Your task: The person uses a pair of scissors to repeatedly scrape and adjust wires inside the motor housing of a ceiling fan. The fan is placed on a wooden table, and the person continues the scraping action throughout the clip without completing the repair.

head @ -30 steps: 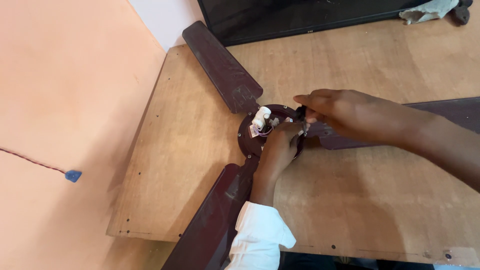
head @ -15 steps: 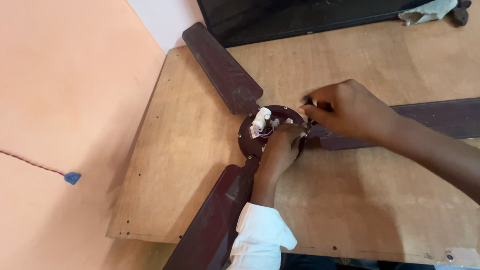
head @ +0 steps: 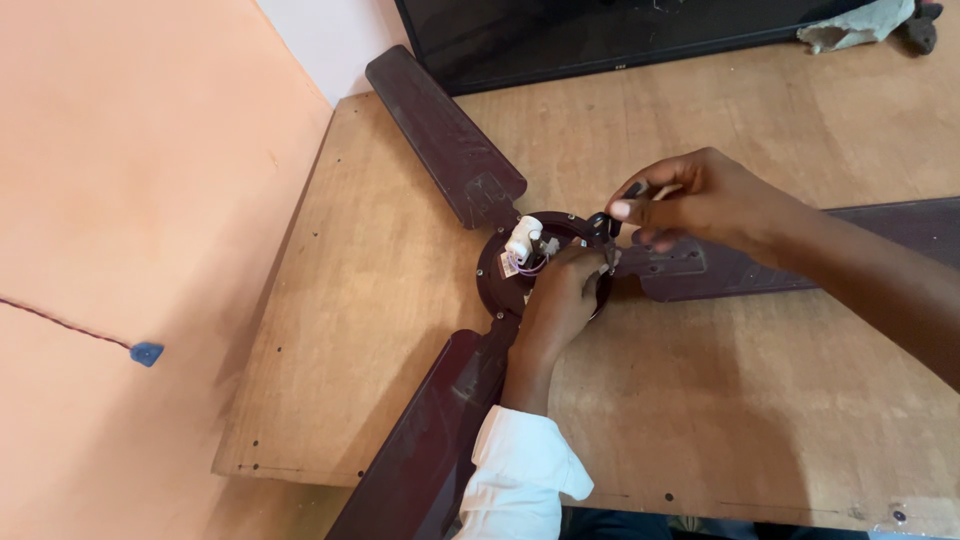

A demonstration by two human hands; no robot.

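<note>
A dark maroon ceiling fan lies flat on a plywood table (head: 400,330), its three blades spread out from a round motor hub (head: 497,280). A white capacitor with thin wires (head: 522,243) sits on the hub. My left hand (head: 560,300) rests on the hub and grips its right side. Just above the hub's right edge, my right hand (head: 700,200) pinches a small black tool or part (head: 628,192), over the root of the right blade (head: 800,255).
A large black flat screen (head: 620,40) leans at the table's far edge, with a crumpled grey cloth (head: 860,25) at the back right. On the orange floor to the left lies a thin wire with a blue end (head: 146,352).
My right hand has lifted slightly and drawn to the right of the hub, now pinching the small black piece higher. The left hand stays on the hub.
</note>
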